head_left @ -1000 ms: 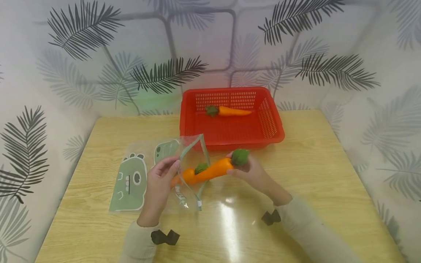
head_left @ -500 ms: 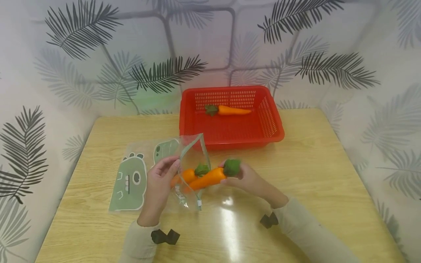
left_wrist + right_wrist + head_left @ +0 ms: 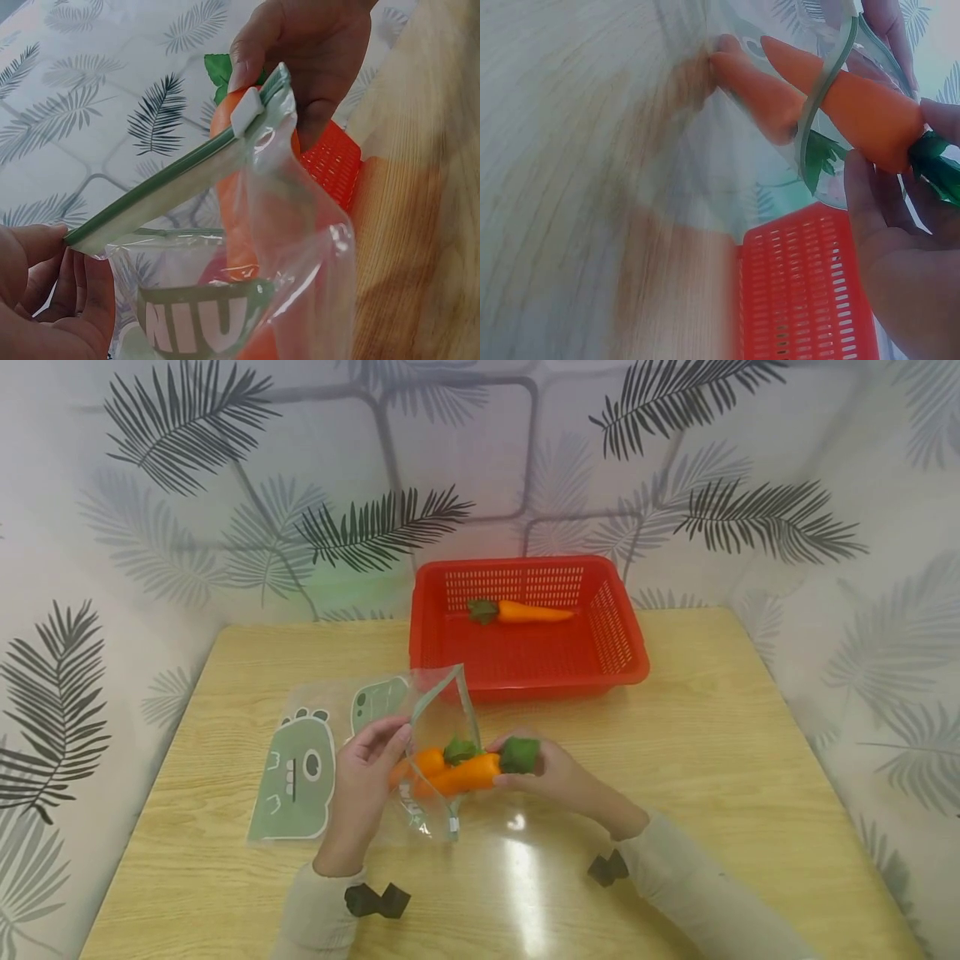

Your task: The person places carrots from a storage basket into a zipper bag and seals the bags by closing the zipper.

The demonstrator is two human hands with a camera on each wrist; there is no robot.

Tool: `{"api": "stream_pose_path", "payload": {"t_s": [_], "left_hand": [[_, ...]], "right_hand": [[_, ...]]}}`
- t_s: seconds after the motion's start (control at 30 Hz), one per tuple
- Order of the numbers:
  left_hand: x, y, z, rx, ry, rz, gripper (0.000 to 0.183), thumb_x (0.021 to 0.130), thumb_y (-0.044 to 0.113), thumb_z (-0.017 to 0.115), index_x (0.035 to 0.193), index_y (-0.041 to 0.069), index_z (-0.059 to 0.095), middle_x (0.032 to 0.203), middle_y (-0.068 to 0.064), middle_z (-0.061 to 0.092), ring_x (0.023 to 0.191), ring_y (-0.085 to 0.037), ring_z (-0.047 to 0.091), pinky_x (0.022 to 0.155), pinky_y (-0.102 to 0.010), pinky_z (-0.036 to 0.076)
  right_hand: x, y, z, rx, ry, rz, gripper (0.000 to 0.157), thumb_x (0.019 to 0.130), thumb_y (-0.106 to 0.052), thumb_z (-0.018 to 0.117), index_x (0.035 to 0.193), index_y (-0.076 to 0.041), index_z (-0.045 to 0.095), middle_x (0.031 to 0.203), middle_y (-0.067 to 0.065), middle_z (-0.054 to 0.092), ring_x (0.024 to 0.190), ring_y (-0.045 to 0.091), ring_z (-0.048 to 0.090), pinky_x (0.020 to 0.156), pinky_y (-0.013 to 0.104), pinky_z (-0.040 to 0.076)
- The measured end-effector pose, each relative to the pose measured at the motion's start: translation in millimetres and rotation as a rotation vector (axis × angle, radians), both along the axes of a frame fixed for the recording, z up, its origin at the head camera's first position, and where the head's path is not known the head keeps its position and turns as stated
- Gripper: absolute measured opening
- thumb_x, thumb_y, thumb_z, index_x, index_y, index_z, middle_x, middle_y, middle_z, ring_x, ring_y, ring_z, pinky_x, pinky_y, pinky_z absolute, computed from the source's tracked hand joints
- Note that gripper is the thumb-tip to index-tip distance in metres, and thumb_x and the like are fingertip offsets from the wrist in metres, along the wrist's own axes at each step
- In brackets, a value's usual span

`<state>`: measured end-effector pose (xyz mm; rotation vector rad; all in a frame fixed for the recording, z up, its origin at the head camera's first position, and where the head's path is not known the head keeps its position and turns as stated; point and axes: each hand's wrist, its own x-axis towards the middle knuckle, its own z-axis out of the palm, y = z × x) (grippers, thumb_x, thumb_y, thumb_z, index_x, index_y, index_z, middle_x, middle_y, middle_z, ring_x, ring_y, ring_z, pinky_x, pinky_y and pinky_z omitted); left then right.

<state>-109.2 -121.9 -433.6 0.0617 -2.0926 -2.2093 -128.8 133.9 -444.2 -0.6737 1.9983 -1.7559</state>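
Left hand [image 3: 366,772] pinches the slider-zip bag [image 3: 294,781] by its edge, I judge to spread the mouth | right hand [image 3: 553,778] grips first carrot [image 3: 471,773] near its leaves, leaving the tip free inside, beside second carrot [image 3: 429,762] | third carrot [image 3: 532,613] lies in red basket [image 3: 525,687]

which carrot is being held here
The carrot in the right hand, partly inside the bag; the second carrot lies deeper in it, the third carrot in the red basket.
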Motion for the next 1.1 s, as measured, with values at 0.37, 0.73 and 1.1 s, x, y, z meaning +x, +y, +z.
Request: {"api": "stream_pose_path", "payload": {"t_s": [0.37,0.73,1.1], "left_hand": [[7.6,6,23.0,-0.055,-0.015,-0.001,0.023,0.09,0.014,0.063,0.109,0.001,0.063,0.101,-0.017,0.061,0.087,-0.026,0.06,0.082,-0.029,0.052],[7.2,6,21.9,-0.048,0.019,0.008,0.023,0.089,0.011,0.063,0.108,-0.002,0.063,0.096,-0.013,0.063,0.086,-0.031,0.06,0.08,-0.03,0.053],[1.6,1,-1.7,-0.006,0.06,0.005,0.026,0.087,0.021,0.067,0.107,0.004,0.065,0.095,-0.012,0.063,0.086,-0.034,0.058,0.081,-0.033,0.052]], "right_hand": [[2.7,-6,-0.4,0.076,0.098,0.039,0.027,0.085,-0.01,0.068,0.111,-0.008,0.063,0.107,0.001,0.061,0.091,0.018,0.054,0.079,0.031,0.05],[2.7,-13,1.6,0.048,0.119,0.052,0.025,0.086,-0.006,0.066,0.11,-0.005,0.062,0.103,0.004,0.06,0.084,0.016,0.053,0.071,0.026,0.05],[1.5,-23,-4.4,0.04,0.121,0.029,0.02,0.084,-0.005,0.068,0.104,-0.005,0.064,0.1,0.002,0.061,0.082,0.017,0.052,0.07,0.026,0.048]]}}
